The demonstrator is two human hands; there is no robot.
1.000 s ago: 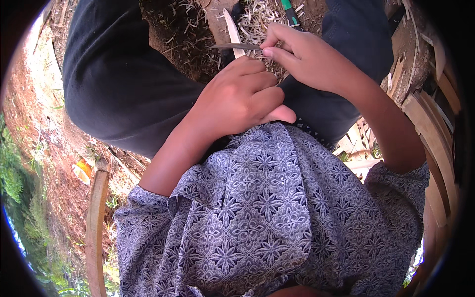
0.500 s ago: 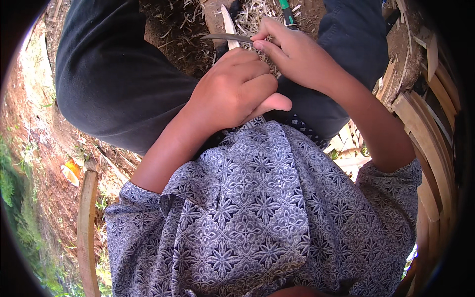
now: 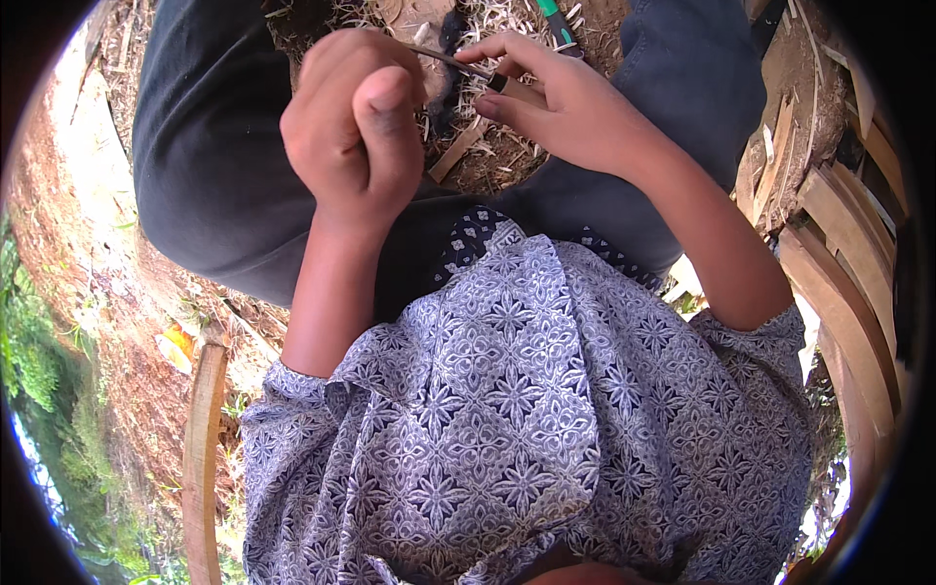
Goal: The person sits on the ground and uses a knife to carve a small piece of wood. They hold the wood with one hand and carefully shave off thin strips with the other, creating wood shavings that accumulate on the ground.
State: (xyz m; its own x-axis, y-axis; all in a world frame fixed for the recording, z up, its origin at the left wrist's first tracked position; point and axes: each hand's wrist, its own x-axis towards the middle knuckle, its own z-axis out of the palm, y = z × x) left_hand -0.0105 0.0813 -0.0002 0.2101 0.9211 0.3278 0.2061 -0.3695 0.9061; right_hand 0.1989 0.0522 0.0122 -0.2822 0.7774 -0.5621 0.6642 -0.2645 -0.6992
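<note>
My right hand is closed round the light wooden handle of a knife, thumb below and fingers above. The dark, narrow blade points left, its tip end reaching my left hand. That left hand is curled into a fist, thumb bent on top. What it holds, if anything, is hidden behind the fingers. Below the blade, a flat piece of wood lies on the ground among pale shavings.
A tool with a green and black handle lies beyond my right hand. Curved wooden strips are stacked at the right. On the left a long wooden slat stands near an orange and white object. My dark-trousered legs flank the work spot.
My left hand has moved left and turned thumb-up, away from under the blade. The pale wooden strip beyond it no longer shows clearly. The knife now slopes down toward my right hand.
</note>
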